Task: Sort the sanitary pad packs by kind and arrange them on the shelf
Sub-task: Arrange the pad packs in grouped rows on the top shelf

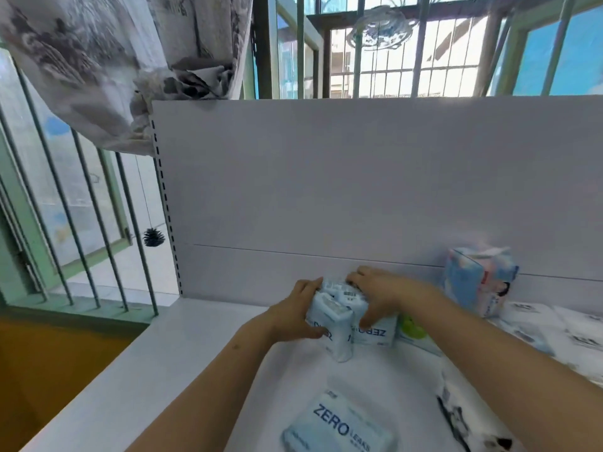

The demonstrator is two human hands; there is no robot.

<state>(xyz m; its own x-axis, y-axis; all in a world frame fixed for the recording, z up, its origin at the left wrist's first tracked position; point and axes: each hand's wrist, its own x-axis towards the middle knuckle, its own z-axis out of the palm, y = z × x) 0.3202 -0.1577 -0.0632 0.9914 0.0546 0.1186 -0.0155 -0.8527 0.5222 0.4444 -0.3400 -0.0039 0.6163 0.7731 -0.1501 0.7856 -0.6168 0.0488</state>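
Several pale blue "ZERO" pad packs [339,321] stand upright together on the white shelf [163,370], near its back panel. My left hand [293,314] grips the left side of this group, thumb on the front pack. My right hand [381,295] holds the group from the right and top, fingers curled over it. Another "ZERO LEAKS" pack [339,425] lies flat near the front edge. A pack with a green mark [412,327] lies just right of the group, partly hidden by my right forearm.
A tall blue and white pack [479,282] stands at the back right. White packs with black print [554,331] lie at the right, and a black-and-white pack [456,415] lies under my right forearm. The shelf's left edge drops to an orange floor [49,370].
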